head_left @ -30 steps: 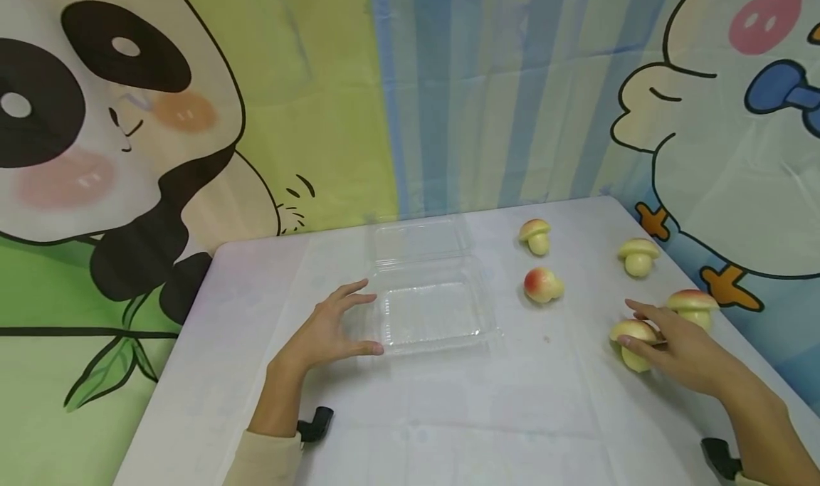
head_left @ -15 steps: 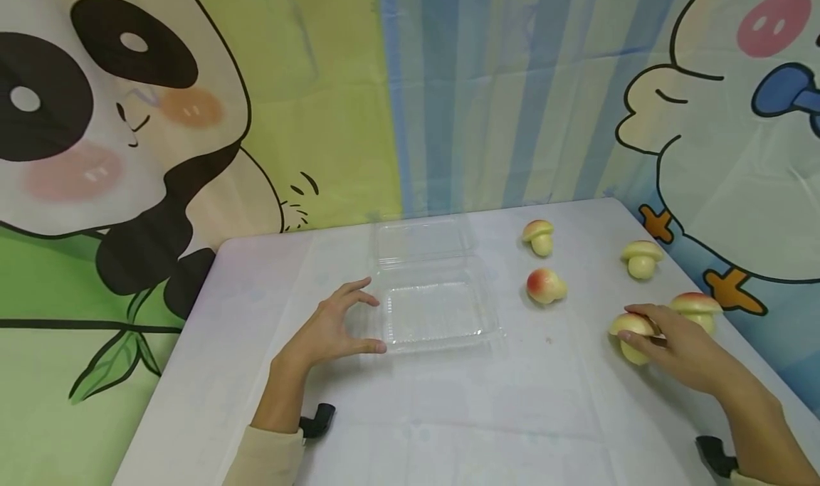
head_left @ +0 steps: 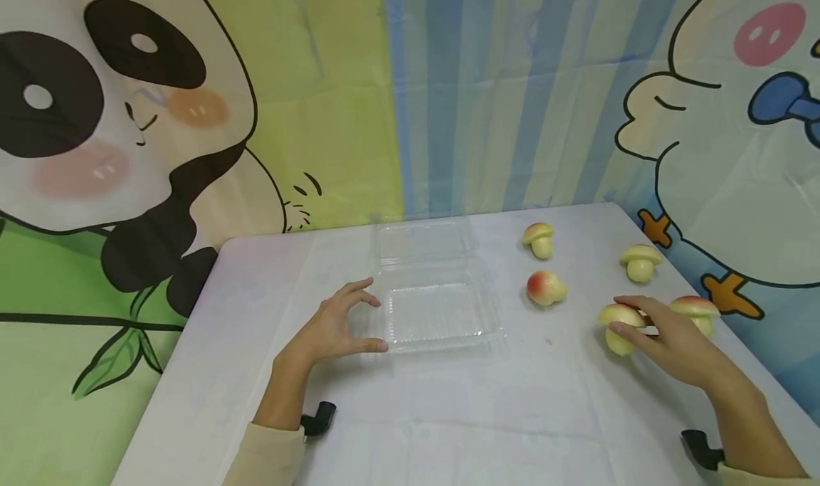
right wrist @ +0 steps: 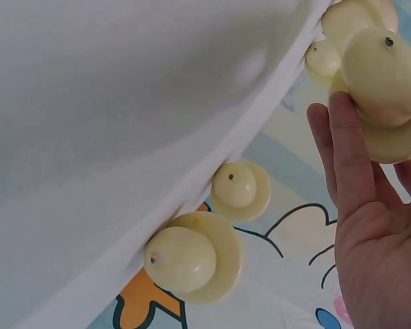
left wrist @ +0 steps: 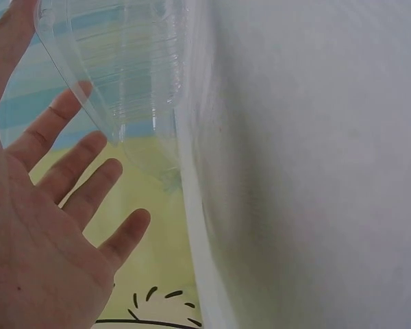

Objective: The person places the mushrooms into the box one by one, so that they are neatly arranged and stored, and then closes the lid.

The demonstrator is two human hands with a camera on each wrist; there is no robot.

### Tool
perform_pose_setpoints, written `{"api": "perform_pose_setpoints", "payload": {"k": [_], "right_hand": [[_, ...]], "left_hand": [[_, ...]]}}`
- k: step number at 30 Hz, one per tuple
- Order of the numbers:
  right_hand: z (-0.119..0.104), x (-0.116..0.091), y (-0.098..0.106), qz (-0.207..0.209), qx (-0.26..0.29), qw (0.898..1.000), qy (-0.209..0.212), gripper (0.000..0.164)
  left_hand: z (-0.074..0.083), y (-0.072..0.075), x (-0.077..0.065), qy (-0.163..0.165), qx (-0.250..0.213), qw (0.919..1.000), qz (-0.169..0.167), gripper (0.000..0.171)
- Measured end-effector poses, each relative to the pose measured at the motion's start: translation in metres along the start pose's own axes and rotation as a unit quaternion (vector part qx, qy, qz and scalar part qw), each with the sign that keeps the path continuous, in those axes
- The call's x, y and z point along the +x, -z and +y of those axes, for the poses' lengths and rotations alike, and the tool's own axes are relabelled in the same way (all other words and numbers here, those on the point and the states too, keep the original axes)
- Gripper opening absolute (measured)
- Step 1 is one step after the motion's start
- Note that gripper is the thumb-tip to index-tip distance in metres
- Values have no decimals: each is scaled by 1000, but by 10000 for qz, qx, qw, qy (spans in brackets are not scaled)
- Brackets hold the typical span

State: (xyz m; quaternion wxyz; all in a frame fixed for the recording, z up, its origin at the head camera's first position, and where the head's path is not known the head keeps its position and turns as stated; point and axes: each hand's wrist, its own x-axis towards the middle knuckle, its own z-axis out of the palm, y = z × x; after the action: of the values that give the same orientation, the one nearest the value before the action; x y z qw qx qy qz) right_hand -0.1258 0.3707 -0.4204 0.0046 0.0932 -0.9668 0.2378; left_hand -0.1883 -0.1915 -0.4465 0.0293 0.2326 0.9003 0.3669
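Note:
My right hand (head_left: 679, 344) pinches a pale yellow toy mushroom (head_left: 617, 317) between thumb and fingers, at the right side of the table. In the right wrist view the rounded stem (right wrist: 383, 75) of this mushroom points up past the fingertips, with its cap below. At the left edge of a clear plastic clamshell box (head_left: 442, 319) is my left hand (head_left: 329, 327), fingers spread and thumb apart near the front corner. The left wrist view shows fingertips right at the rim of the box (left wrist: 123, 62). The hinged lid (head_left: 426, 242) lies folded back.
Behind the right hand sits a red-capped mushroom (head_left: 695, 308). A yellow mushroom (head_left: 640, 262) stands farther back. Between box and right hand are another mushroom (head_left: 539, 238) and a red-topped one (head_left: 544, 288) on its side. A printed cloth (head_left: 487, 102) hangs behind the table.
The right hand has shifted left and slightly away from me, carrying the mushroom from beside the red-capped one. The left hand stays at the box's edge.

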Motion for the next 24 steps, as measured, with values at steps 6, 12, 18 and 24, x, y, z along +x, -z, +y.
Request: {"api": "perform_pose_setpoints", "payload": {"k": [6, 12, 18, 24], "right_hand": [[-1, 3, -1, 371, 0, 9991, 186, 55], [-5, 6, -1, 446, 153, 9985, 276, 53], [-9, 11, 0, 682, 237, 9965, 418, 52], [-15, 17, -2, 851, 287, 9947, 503, 51]], "left_hand": [[1, -2, 0, 73, 37, 10000, 15, 73], [2, -3, 0, 64, 57, 10000, 14, 69], [2, -1, 0, 67, 144, 9999, 22, 70], [2, -1, 0, 141, 169, 9998, 6, 73]]}}
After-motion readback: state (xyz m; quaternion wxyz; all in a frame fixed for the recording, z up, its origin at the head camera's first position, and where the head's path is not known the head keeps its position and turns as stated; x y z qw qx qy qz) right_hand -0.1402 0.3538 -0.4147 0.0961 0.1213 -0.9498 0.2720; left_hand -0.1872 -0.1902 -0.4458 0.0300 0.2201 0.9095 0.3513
